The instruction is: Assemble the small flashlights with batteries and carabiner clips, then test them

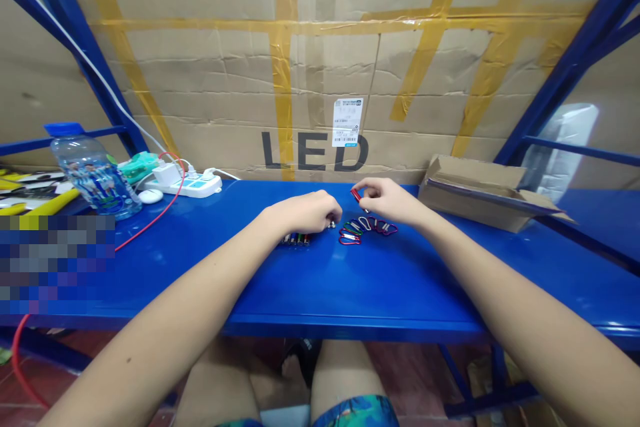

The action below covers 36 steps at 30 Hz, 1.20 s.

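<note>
Taped cardboard wall (320,60) behind, printed "LED", white label stuck just above the letters. Blue steel frame (565,73) slanting up at both sides. Blue metal shelf (350,280) across the whole width, serving as the work surface. Open cardboard box (480,193) at the right rear, lying flat on the shelf. Clear water bottle (95,177) with blue cap at the left, tilted in the wide lens; beside it a white power strip (193,183) with plugs, a red cable (165,203) looping forward over the edge, a small white oval object close by. Blurred patch at the left edge, contents impossible to tell.

Left hand (305,212) palm down near the shelf's middle, fingers curled over a small silvery piece at the fingertips; whether pinched or only touched, cannot tell. Row of small coloured sticks (296,239) just under and in front of that hand. Right hand (387,201) just beside, thumb and forefinger pressed together, pinching a small red piece (355,195) lifted slightly off the surface. Cluster of coloured carabiner clips (365,228), red, green, silver and purple, flat on the shelf between and just before both hands.
</note>
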{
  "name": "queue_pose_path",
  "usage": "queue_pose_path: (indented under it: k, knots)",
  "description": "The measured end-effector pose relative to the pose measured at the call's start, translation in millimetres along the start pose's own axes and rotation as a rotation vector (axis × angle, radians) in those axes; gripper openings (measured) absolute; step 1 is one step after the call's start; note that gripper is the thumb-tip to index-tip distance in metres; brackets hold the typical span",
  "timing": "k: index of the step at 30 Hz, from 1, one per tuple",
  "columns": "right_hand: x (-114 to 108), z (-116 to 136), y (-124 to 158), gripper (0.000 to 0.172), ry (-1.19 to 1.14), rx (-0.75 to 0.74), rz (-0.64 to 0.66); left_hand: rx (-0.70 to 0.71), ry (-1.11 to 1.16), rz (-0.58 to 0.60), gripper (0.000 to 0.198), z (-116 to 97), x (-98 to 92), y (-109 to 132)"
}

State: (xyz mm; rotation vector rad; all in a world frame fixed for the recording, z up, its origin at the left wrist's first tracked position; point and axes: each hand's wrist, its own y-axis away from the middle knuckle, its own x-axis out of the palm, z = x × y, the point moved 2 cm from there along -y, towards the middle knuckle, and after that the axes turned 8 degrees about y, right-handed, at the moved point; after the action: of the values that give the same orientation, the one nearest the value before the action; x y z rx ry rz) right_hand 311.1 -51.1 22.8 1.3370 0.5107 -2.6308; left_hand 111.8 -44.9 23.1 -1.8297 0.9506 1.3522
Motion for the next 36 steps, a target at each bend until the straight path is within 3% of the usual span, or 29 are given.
queue_pose_path:
  k: [4, 12, 27, 36]
  knots:
    - [-0.9, 0.7, 0.1, 0.035, 0.016, -0.043, -0.107, -0.018, -0.011, 0.022, 0.033, -4.9, 2.5, -0.2]
    - [-2.1, 2.8, 1.6, 0.033, 0.019, -0.082, -0.180, 0.026, -0.053, 0.004, 0.033, -8.1, 5.3, -1.2]
    - [-0.1, -1.3, 0.1, 0.035, 0.040, -0.115, -0.155, -0.019, 0.005, 0.001, 0.034, -4.5, 0.8, 0.3]
    - [6.2, -7.3, -1.7, 0.030, -0.089, -0.160, -0.104, -0.095, -0.182, -0.015, 0.019, -8.5, -7.5, 3.3]
